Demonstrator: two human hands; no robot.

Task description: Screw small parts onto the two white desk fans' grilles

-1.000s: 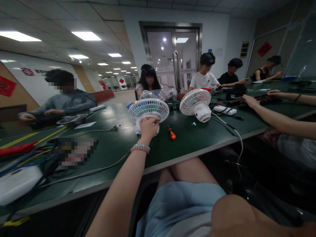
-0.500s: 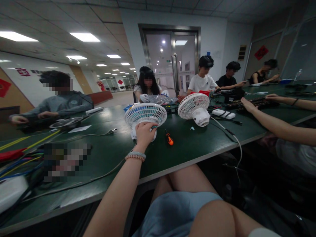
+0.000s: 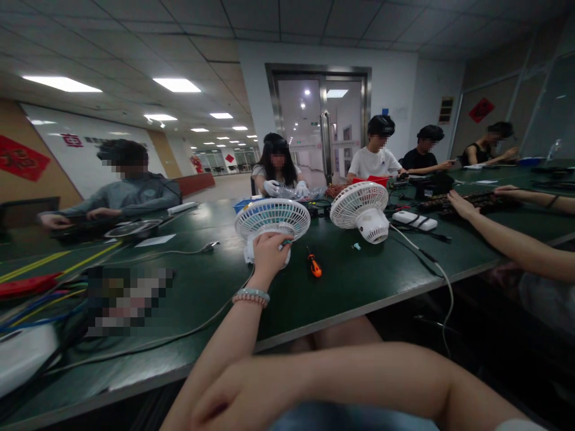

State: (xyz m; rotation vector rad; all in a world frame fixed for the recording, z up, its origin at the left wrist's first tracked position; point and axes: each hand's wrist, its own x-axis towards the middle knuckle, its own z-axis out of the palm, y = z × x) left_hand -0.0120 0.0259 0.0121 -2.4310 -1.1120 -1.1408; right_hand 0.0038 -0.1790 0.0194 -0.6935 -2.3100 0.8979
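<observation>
My left hand (image 3: 271, 251), with bracelets at the wrist, is closed on the back of a white fan (image 3: 274, 216). The fan's round grille faces away from me, and pale blue blades show through it. A small teal piece (image 3: 284, 244) shows at my fingertips; what it is I cannot make out. My right hand (image 3: 233, 389) is low in front of me, across my left forearm and seemingly touching it. It is blurred, and its fingers are mostly hidden. An orange-handled screwdriver (image 3: 314, 265) lies right of the fan.
A second white fan (image 3: 362, 212) stands to the right, near a small light-blue part (image 3: 356, 246) and a white power strip (image 3: 414, 221). Cables and a red object (image 3: 29, 286) lie at left. Several people sit around the green table (image 3: 341, 293); a neighbour's hands (image 3: 465, 205) are at right.
My right arm has come into view from the lower right and crosses to my left forearm. My left hand stays on the fan. The view has shifted slightly.
</observation>
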